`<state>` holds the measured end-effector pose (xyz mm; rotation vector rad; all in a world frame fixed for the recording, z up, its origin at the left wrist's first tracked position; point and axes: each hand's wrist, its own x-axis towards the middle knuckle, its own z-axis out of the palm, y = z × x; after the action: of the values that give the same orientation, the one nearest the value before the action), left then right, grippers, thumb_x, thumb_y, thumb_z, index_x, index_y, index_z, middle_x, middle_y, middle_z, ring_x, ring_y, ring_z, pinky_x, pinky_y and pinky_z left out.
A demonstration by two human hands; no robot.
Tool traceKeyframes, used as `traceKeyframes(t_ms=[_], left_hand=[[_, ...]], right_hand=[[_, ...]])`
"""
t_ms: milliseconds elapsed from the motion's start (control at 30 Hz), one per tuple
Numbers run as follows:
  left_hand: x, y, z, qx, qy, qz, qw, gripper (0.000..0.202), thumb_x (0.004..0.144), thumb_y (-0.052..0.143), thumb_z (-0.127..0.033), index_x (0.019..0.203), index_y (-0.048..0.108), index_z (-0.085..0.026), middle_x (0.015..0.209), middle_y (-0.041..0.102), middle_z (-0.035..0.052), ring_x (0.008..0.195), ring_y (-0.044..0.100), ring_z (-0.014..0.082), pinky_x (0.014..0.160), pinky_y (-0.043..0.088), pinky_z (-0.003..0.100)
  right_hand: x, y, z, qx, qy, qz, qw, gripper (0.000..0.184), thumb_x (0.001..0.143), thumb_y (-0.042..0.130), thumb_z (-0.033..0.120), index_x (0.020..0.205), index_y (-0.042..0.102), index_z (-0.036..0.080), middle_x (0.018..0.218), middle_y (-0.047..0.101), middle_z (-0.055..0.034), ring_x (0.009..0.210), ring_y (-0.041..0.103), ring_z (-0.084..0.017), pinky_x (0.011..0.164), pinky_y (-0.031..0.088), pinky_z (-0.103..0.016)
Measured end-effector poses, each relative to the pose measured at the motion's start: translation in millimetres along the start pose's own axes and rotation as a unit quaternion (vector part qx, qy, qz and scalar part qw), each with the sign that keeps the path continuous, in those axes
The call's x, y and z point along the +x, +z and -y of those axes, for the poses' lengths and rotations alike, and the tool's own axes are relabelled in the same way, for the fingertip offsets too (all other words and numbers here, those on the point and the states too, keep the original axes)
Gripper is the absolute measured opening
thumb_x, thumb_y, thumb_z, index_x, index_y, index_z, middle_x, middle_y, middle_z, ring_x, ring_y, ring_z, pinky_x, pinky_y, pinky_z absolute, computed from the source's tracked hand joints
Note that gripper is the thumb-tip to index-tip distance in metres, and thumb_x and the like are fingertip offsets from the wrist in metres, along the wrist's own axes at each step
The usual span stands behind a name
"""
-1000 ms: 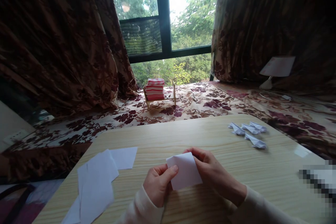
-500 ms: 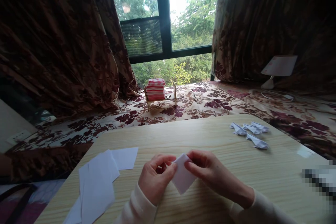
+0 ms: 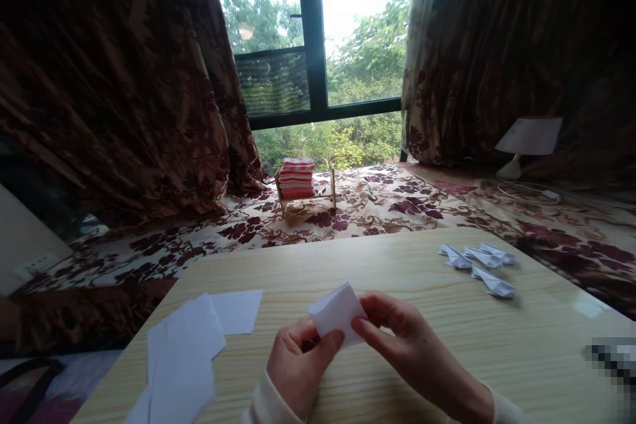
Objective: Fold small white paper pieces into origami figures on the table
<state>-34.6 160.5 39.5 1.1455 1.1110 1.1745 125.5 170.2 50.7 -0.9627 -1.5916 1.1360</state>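
Note:
A small folded white paper (image 3: 336,310) is held just above the light wooden table (image 3: 447,318) near its front edge. My left hand (image 3: 298,364) pinches the paper's lower left side with thumb and fingers. My right hand (image 3: 407,348) grips its right side, forefinger and thumb closed on the edge. Both wrists wear cream sleeves. The paper's upper corner points up and away from me.
Several loose white sheets (image 3: 186,351) lie on the table at the left. Three folded paper shapes (image 3: 479,264) sit at the far right. Beyond the table are a floral-covered surface, a small wooden rack with striped cloth (image 3: 297,177), a lamp (image 3: 527,139) and curtains.
The paper has been folded smaller and lifted, and its corner now points up. Both hands have shifted their pinch on it. The camera has tilted slightly upward.

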Motion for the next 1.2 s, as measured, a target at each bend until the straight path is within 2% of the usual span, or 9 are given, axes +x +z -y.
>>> traceKeyframes(t_ms=[100, 167, 400, 567, 667, 733, 900, 1033, 1200], left_hand=[[-2, 1.8, -4, -0.001, -0.013, 0.023, 1.0, 0.023, 0.061, 0.073, -0.032, 0.076, 0.075, -0.015, 0.067, 0.07, 0.0042, 0.077, 0.059, 0.0235, 0.074, 0.043, 0.03], [-4, 2.9, -7, -0.003, -0.022, 0.044, 0.999, 0.023, 0.062, 0.072, -0.032, 0.076, 0.075, -0.015, 0.067, 0.069, 0.004, 0.074, 0.058, 0.0219, 0.072, 0.043, 0.029], [-6, 4.7, -5, 0.006, -0.046, 0.077, 0.996, 0.025, 0.061, 0.072, -0.036, 0.07, 0.074, -0.012, 0.068, 0.068, 0.0048, 0.067, 0.057, 0.02, 0.065, 0.042, 0.027], [-2, 0.6, 1, 0.053, -0.012, 0.025, 0.998, 0.024, 0.061, 0.071, -0.037, 0.063, 0.069, -0.014, 0.064, 0.063, 0.0034, 0.061, 0.053, 0.017, 0.059, 0.042, 0.025], [-1, -1.6, -1, 0.056, 0.021, -0.008, 0.998, 0.027, 0.062, 0.071, -0.038, 0.053, 0.063, -0.014, 0.062, 0.06, 0.0026, 0.06, 0.052, 0.0153, 0.056, 0.041, 0.023], [-1, -2.0, -3, 0.057, 0.033, -0.014, 0.998, 0.027, 0.063, 0.07, -0.038, 0.052, 0.064, -0.014, 0.062, 0.059, 0.0026, 0.061, 0.051, 0.0151, 0.056, 0.041, 0.022], [-3, 1.2, -8, 0.045, 0.013, 0.001, 0.999, 0.02, 0.063, 0.071, -0.035, 0.059, 0.07, -0.015, 0.062, 0.06, 0.0012, 0.064, 0.053, 0.0162, 0.058, 0.042, 0.022], [-5, 4.5, -9, 0.035, -0.004, -0.038, 0.999, 0.02, 0.055, 0.076, -0.034, 0.064, 0.073, -0.016, 0.06, 0.063, 0.0006, 0.064, 0.056, 0.0172, 0.058, 0.044, 0.022], [-4, 5.9, -8, 0.029, -0.025, -0.05, 0.998, 0.024, 0.049, 0.08, -0.035, 0.063, 0.072, -0.016, 0.057, 0.064, -0.0001, 0.061, 0.055, 0.017, 0.055, 0.044, 0.021]], right_hand=[[0, 0, 1, 0.024, -0.013, -0.048, 0.998, 0.02, 0.077, 0.06, 0.03, 0.094, 0.054, 0.02, 0.076, 0.062, -0.0014, 0.069, 0.057, -0.015, 0.064, 0.048, -0.026], [1, -1, 1, 0.051, -0.013, -0.067, 0.996, 0.024, 0.077, 0.062, 0.031, 0.097, 0.052, 0.021, 0.078, 0.062, -0.001, 0.07, 0.058, -0.015, 0.064, 0.048, -0.026], [1, -3, -3, 0.105, 0.034, -0.046, 0.993, 0.022, 0.074, 0.064, 0.038, 0.074, 0.058, 0.017, 0.068, 0.058, 0.0001, 0.061, 0.053, -0.012, 0.053, 0.043, -0.022], [1, -3, -4, 0.111, 0.042, -0.042, 0.992, 0.024, 0.074, 0.064, 0.039, 0.073, 0.059, 0.016, 0.066, 0.056, -0.0002, 0.059, 0.05, -0.012, 0.051, 0.04, -0.022], [0, -3, -5, 0.113, 0.043, -0.038, 0.992, 0.023, 0.073, 0.065, 0.038, 0.073, 0.058, 0.016, 0.066, 0.056, 0.0001, 0.06, 0.05, -0.012, 0.052, 0.04, -0.021], [0, -3, -6, 0.124, 0.049, -0.032, 0.991, 0.023, 0.073, 0.065, 0.038, 0.073, 0.058, 0.016, 0.066, 0.056, 0.0004, 0.06, 0.049, -0.011, 0.052, 0.039, -0.021], [1, -2, -5, 0.133, 0.063, -0.007, 0.989, 0.027, 0.075, 0.062, 0.04, 0.072, 0.059, 0.014, 0.064, 0.055, 0.0008, 0.057, 0.046, -0.01, 0.051, 0.036, -0.021], [2, -1, -2, 0.128, 0.063, -0.013, 0.99, 0.031, 0.074, 0.061, 0.045, 0.069, 0.059, 0.014, 0.06, 0.053, 0.0025, 0.053, 0.043, -0.008, 0.049, 0.033, -0.02], [1, -1, -1, 0.13, 0.071, -0.007, 0.989, 0.037, 0.072, 0.06, 0.051, 0.069, 0.058, 0.014, 0.058, 0.051, 0.0031, 0.052, 0.042, -0.008, 0.048, 0.034, -0.02]])
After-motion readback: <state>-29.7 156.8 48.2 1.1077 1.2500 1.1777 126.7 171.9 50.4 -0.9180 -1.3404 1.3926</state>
